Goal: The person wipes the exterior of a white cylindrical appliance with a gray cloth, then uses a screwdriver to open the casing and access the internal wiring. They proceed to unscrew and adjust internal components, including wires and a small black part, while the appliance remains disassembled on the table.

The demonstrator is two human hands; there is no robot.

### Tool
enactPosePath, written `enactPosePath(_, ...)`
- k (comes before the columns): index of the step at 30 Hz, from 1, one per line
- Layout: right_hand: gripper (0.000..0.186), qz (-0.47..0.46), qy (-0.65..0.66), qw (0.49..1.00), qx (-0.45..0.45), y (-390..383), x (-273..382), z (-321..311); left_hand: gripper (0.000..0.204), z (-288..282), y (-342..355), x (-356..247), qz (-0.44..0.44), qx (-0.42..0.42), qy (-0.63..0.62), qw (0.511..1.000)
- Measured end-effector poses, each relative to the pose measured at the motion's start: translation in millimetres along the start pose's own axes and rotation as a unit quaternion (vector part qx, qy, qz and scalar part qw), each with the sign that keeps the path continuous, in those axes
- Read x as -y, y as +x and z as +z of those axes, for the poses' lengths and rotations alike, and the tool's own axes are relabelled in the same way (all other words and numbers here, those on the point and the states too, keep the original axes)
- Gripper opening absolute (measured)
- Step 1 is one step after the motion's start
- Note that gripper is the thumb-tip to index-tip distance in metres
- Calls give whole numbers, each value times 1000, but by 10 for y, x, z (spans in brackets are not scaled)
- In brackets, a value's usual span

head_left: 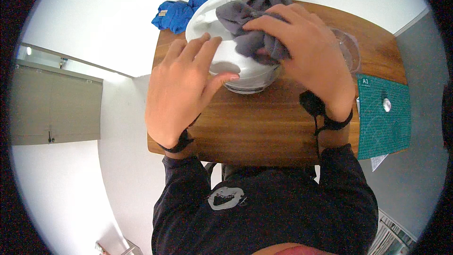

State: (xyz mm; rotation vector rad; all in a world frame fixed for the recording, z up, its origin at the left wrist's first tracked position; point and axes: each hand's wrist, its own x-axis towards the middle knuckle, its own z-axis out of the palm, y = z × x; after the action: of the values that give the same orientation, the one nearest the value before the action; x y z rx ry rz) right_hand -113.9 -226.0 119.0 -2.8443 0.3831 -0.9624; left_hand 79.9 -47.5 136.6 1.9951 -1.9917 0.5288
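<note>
My right hand [309, 49] grips a crumpled dark grey cloth [236, 16], its fingers curled over the bunched fabric. Part of the cloth hangs over the far rim of a round white plastic basin [255, 68], and the rest is bunched above its right side. My left hand [181, 82] is open, palm down, with fingers and thumb apart, at the basin's left near side. Its fingertips overlap the rim in view; whether they touch it I cannot tell. Much of the basin's right side is hidden by the cloth and my right hand.
The basin stands on a brown wooden table [255, 127]. A bundled blue cloth [177, 15] lies at the far left. To the right are a clear round container [348, 49] and a green cutting mat [384, 127] with a small shiny object [387, 105] on it.
</note>
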Motion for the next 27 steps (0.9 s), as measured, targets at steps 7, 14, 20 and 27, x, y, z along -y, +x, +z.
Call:
enactPosePath(7, 37, 87, 93, 992, -14, 41, -517, 81, 54, 18, 56, -3, 55, 18, -104, 993)
enactPosePath(14, 42, 49, 43, 998, 21, -21, -514, 4, 103, 256, 124, 244, -11, 19, -146, 989)
enactPosePath(20, 55, -48, 5, 998, 41, -49, -19, -57, 104, 270, 61, 302, -24, 36, -156, 987)
enactPosePath(27, 37, -147, 48, 988, 21, -17, 251, 185, 101, 70, 95, 95, -78, 87, -118, 986)
